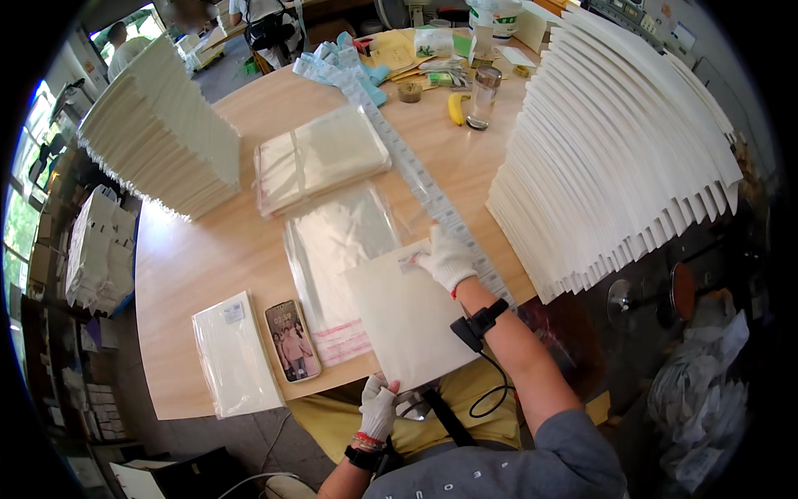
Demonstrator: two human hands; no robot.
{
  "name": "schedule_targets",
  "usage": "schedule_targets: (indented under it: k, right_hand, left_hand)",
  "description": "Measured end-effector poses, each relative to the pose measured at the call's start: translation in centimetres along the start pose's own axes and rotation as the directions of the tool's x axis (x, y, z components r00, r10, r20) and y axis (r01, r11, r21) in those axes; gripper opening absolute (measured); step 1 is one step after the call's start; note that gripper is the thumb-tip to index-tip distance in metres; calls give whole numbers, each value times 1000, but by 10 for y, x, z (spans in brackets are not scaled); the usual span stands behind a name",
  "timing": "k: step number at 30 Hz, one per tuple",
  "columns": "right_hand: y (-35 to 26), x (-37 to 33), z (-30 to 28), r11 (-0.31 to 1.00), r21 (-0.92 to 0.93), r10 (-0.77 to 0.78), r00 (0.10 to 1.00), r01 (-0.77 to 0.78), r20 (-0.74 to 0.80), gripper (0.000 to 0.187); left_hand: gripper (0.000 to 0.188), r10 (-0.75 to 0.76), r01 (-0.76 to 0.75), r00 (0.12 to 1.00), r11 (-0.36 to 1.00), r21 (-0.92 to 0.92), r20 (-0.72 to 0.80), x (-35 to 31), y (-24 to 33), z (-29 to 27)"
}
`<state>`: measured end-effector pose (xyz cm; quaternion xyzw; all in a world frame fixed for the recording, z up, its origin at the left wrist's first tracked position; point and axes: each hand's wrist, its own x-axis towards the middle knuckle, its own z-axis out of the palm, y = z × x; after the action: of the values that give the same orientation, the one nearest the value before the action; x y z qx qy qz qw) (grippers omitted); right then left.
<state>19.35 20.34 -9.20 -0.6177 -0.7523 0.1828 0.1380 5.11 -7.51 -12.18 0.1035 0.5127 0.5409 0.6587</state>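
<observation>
A flat white board [407, 312] lies slanted at the table's near edge, overlapping clear plastic bags [341, 241]. My left hand [378, 407], in a white glove with bare fingertips, grips its lower left corner, thumb on top. At its upper right corner my right hand [447, 259], gloved alike, rests with thumb and fingers apart. The thumb touches a small printed label [410, 261] on the board. Beside that hand runs a long strip of labels [424, 187], reaching back across the table.
Tall stacks of white boards stand at left [166, 133] and right [615, 158]. A bundle of clear bags [320, 158] lies behind. Nearer left are a wrapped white pack [237, 353] and a phone [293, 341]. Farther back stand a glass jar [483, 98] and a banana [455, 109].
</observation>
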Motion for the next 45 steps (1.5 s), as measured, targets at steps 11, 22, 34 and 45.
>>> schedule_targets:
  k: [11,22,34,45]
  right_hand:
    - [9,-184,-27,823,541,-320,928,173,190,37]
    - [-257,-161,132,626,585,-739,630,515,237,39]
    - [-214,-165,50,485,590,-805,593,646,13,15]
    - [-27,-170,-416,651,-735,-726,437,190,-530,25]
  left_hand:
    - [25,308,-270,951,753,600,41,-44,77,-42]
    - [50,645,-16,687,473,881,-334,-82,186,-312]
    - [52,684,226,726,-337,914,73,-16,160,-300]
    - [52,841,182,531,-231,956,103,-55,185,-216]
